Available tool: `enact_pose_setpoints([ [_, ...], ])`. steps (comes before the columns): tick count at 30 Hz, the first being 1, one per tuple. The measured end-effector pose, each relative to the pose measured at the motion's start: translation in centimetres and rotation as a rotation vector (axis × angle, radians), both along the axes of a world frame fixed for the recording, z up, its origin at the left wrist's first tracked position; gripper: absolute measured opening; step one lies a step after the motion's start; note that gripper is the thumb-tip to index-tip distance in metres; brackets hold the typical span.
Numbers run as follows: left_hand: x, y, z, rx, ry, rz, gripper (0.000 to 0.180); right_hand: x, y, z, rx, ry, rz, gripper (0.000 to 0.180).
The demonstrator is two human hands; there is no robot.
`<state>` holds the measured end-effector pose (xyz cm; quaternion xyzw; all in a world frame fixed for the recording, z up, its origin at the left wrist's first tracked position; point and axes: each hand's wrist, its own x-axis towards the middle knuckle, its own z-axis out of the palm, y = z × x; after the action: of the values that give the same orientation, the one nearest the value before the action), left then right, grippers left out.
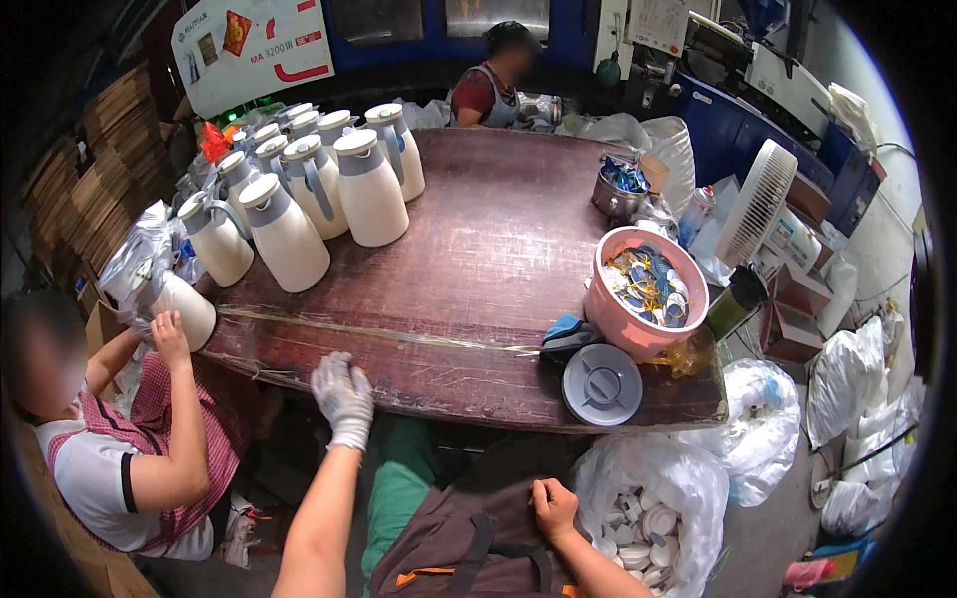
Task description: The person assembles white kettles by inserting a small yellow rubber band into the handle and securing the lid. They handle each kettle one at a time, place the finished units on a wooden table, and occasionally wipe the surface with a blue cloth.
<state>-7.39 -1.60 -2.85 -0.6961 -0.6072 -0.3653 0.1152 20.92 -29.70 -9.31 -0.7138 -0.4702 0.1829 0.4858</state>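
The worktop (pixel 488 249) looks like dark wood under a glossy, scuffed coat. Toward its far left corner, the jugs (pixel 289 244) seem smooth, softly shining plastic. By the right edge, the pot (pixel 616 203) is bright metal and the pink tub (pixel 620 317) smooth plastic; near the near right corner, the grey lid (pixel 602 384) looks matt plastic. At the near edge, the glove (pixel 343 396) is rough, matt cloth.

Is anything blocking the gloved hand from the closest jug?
Nothing visible stands in the way: between the gloved left hand and the closest lidded cream jug is only tabletop, crossed by a pale strip.
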Motion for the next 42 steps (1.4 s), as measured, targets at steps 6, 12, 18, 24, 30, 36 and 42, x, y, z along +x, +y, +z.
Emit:
enact_pose_setpoints([
  [6, 9.1, -16.2, -3.9, -0.199, -0.227, -0.249, 0.052, -0.5, -0.1, 0.3, -0.002, -0.044, -0.007, 0.018],
  [12, 9.4, -19.7, -11.9, -1.327, -0.023, -0.557, 0.05, -3.4, -1.5, 2.1, -0.031, -0.084, 0.095, 0.014],
  [18, 8.7, -18.4, -15.9, -1.385, -0.15, -0.506, 0.045, -8.8, -2.3, 1.4, -0.298, -0.11, 0.742, 0.027],
  [24, 9.0, -18.8, -15.1, -1.399, -0.109, -0.498, 0.045, -8.6, -1.4, 0.4, -0.402, -0.095, 0.725, 0.027],
  [30, 9.1, -18.8, -15.4, -1.365, -0.147, -0.492, 0.05, -8.6, -1.2, -0.1, -0.427, -0.09, 0.697, 0.028],
  [36, 8.8, -18.4, -15.6, -1.362, -0.207, -0.553, 0.044, -9.2, -0.8, 1.4, -0.481, -0.122, 0.608, 0.034],
  [42, 9.1, -17.7, -18.8, -1.39, -0.239, -0.413, 0.044, -10.3, -0.2, 0.6, -0.563, -0.253, 0.536, 0.036],
])
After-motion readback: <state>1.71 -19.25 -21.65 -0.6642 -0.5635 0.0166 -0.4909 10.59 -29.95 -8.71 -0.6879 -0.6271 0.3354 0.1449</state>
